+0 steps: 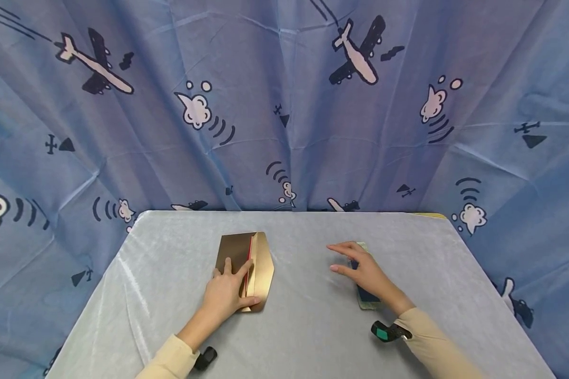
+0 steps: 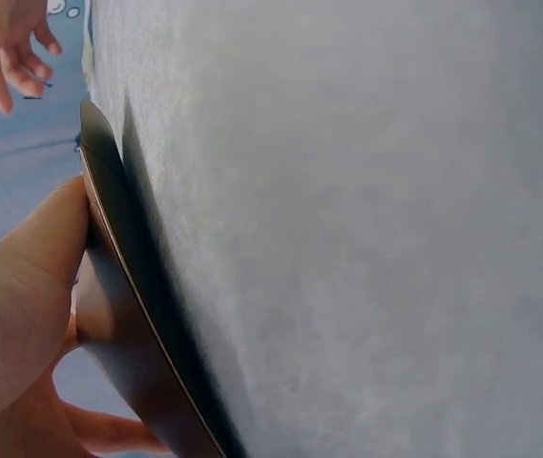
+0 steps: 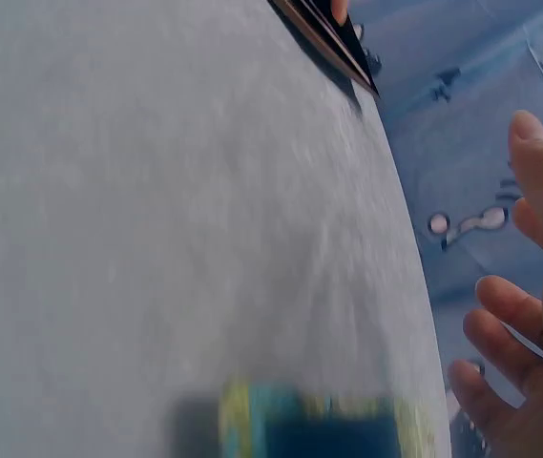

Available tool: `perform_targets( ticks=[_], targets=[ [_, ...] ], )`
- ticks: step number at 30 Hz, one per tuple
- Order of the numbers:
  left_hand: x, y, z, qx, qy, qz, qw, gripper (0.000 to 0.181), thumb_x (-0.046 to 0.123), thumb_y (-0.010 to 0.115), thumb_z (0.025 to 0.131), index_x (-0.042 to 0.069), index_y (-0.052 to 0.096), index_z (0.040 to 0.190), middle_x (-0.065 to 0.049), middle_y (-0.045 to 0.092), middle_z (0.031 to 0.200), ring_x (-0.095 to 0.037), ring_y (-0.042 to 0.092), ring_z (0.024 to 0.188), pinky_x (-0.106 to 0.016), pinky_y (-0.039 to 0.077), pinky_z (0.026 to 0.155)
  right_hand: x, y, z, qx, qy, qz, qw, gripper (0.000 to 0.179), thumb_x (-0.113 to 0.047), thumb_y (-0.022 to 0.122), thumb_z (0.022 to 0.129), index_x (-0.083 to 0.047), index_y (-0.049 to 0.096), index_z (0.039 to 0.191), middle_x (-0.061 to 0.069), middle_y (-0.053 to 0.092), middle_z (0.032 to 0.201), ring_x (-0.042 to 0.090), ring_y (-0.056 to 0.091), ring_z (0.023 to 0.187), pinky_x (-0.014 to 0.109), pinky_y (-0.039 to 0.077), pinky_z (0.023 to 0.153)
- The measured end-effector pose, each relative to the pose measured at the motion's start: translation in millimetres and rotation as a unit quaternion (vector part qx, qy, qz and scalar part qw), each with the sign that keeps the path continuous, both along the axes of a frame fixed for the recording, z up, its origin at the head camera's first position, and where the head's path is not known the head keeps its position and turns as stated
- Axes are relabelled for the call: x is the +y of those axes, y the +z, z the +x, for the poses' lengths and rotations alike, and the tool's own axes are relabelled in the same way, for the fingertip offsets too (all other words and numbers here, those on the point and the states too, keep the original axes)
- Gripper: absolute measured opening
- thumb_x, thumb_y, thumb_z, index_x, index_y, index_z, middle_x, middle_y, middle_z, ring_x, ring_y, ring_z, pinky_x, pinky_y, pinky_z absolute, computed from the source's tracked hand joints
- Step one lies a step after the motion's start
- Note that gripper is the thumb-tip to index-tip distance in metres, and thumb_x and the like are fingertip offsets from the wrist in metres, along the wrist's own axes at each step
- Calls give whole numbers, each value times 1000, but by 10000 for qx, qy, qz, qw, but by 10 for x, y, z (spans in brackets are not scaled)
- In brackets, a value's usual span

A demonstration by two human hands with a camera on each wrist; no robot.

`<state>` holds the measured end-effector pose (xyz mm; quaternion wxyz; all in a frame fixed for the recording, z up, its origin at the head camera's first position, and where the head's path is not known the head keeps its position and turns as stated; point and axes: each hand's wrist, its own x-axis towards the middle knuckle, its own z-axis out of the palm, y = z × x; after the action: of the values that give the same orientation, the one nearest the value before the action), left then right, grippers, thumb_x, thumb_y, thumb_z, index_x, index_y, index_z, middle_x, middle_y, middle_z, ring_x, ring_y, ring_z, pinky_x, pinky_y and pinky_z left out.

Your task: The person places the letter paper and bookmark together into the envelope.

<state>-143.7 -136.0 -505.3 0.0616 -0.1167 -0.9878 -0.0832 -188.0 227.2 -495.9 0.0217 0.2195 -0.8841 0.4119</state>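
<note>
A gold envelope [image 1: 235, 246] lies on the table at left of centre, its pointed flap [image 1: 264, 263] opened out to the right. A thin red edge [image 1: 251, 247] shows along its opening. My left hand [image 1: 223, 292] rests on the envelope with fingers spread and thumb across the flap. In the left wrist view the envelope [image 2: 123, 329] appears edge-on beside the thumb. My right hand [image 1: 365, 271], fingers loosely bent and holding nothing, hovers over a flat dark blue rectangle with a pale green patterned border [image 1: 368, 297]. The hand partly hides this item; its kind is unclear.
A pale grey cloth covers the table [image 1: 303, 337]. Behind it hangs a blue curtain [image 1: 284, 105] printed with planes and clouds. Something yellow [image 1: 429, 215] peeks out at the far right table edge. Each wrist wears a small dark device [image 1: 385, 331].
</note>
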Motion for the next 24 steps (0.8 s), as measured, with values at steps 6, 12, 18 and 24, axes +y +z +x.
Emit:
perform_targets(
  ticks=[6,12,18,24],
  targets=[
    [-9,-2,-6,-28,-1,-7,10000,98,69,79,63,25,50,145,-37,52,136,-57,62,101,-47,57,59,249,-36,-14,-68,-405,253,9988,55,-34,71,90,-21,56,142,7,54,132,29,52,122,54,45,95],
    [-5,0,-10,1,-13,-6,10000,97,69,79,63,26,50,145,-37,52,137,-56,63,100,-47,57,60,438,-90,-49,-236,-722,322,9966,58,-37,71,90,-21,54,143,9,50,135,32,47,125,56,43,95],
    [-10,-3,-21,7,-8,-20,10000,97,69,79,63,26,50,145,-37,52,137,-56,63,100,-47,57,59,525,-171,-88,-166,-933,455,9945,58,-36,72,89,-18,56,142,14,49,134,33,47,125,55,44,94],
    [-12,-1,-15,-48,-18,51,10000,96,69,79,64,26,50,145,-38,52,137,-57,62,101,-49,57,62,568,-233,-76,-251,-1138,650,9911,63,-41,74,86,-16,56,141,17,49,131,33,49,120,55,46,95]
  ],
)
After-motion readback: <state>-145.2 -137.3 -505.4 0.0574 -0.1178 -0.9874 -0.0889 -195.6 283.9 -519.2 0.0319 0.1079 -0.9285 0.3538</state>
